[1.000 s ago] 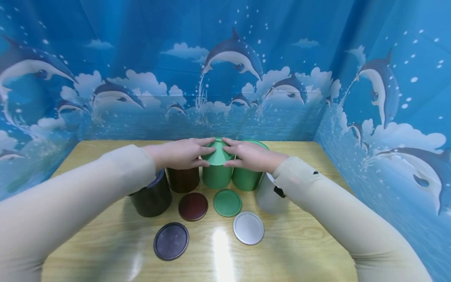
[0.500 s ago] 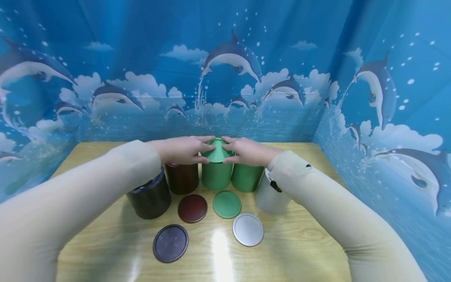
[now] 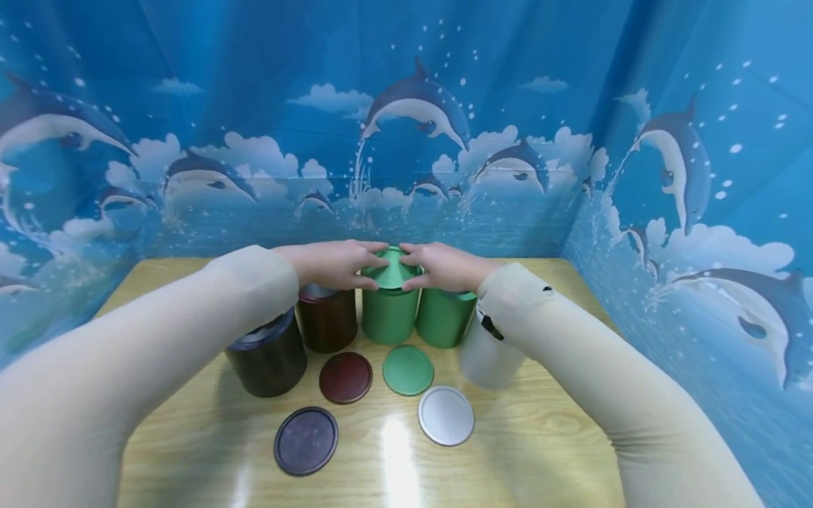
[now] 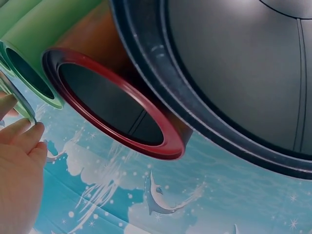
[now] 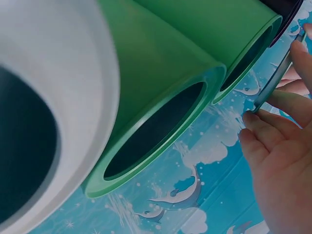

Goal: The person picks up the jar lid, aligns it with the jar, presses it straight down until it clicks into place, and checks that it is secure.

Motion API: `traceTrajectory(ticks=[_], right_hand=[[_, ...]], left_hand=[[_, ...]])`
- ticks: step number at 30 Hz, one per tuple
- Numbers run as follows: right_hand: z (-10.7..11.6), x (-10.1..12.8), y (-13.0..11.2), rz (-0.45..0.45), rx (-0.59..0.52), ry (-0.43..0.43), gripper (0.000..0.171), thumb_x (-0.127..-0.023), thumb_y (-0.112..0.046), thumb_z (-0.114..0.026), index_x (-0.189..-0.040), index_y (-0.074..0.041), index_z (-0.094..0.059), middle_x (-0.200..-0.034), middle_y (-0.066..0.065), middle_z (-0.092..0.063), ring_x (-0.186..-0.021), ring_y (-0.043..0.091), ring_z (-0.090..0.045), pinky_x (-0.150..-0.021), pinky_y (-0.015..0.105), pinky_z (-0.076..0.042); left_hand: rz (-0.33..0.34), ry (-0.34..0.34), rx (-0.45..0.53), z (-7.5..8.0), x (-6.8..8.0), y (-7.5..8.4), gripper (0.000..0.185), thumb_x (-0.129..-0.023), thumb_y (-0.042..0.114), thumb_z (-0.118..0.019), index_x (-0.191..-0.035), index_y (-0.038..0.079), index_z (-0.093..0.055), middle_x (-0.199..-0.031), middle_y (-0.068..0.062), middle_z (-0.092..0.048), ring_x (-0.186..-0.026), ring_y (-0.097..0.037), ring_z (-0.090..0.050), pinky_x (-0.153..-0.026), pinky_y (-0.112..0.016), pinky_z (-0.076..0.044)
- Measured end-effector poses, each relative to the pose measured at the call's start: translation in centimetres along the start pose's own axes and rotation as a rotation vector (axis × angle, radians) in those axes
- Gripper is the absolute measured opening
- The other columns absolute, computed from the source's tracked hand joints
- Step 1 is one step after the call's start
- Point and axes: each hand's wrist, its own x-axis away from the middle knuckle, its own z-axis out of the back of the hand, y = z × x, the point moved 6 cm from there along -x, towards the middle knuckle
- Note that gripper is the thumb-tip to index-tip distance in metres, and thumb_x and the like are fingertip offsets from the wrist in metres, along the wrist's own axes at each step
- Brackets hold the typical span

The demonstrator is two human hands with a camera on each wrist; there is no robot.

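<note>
My left hand [image 3: 333, 264] and right hand [image 3: 448, 268] grip a round green lid [image 3: 394, 274] from opposite sides, fingers and thumbs at its edge. The lid is held above the middle green canister [image 3: 389, 317]; in the right wrist view a gap separates the lid [image 5: 274, 84] from the canister's open mouth. A second green canister [image 3: 443, 321], open-topped, stands below my right hand. Beneath my left hand is a dark red canister [image 3: 328, 321], its red rim [image 4: 117, 85] uncovered in the left wrist view.
A black canister [image 3: 269, 360] stands at the left and a white one [image 3: 489, 356] at the right, both open. On the wooden table [image 3: 540, 437] lie a black lid [image 3: 306, 441], a red lid [image 3: 346, 377], a green lid [image 3: 408, 370] and a silver lid [image 3: 446, 415]. A dolphin-print curtain [image 3: 267, 106] stands behind.
Both hands have risen slightly with the green lid, lifting it from the middle green canister. The canisters and the lids on the table have stayed in place.
</note>
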Motion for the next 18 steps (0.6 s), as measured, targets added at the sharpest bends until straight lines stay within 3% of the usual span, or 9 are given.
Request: traceTrajectory(ticks=[18], right_hand=[[-0.7,-1.3,1.0,-0.06,0.027,-0.058,0.062,-0.091,-0.033,-0.06,-0.142,-0.005,-0.037,-0.153,0.016,-0.015,-0.134,0.03,-0.03,-0.107,0.041,-0.029]], left_hand=[[0.053,-0.067,-0.01,-0.4,-1.5,-0.3,0.054,-0.094,0.029,-0.056,-0.141,0.008,-0.041,-0.152,-0.017,-0.018,-0.136,-0.033,-0.025,-0.105,-0.045,-0.031]])
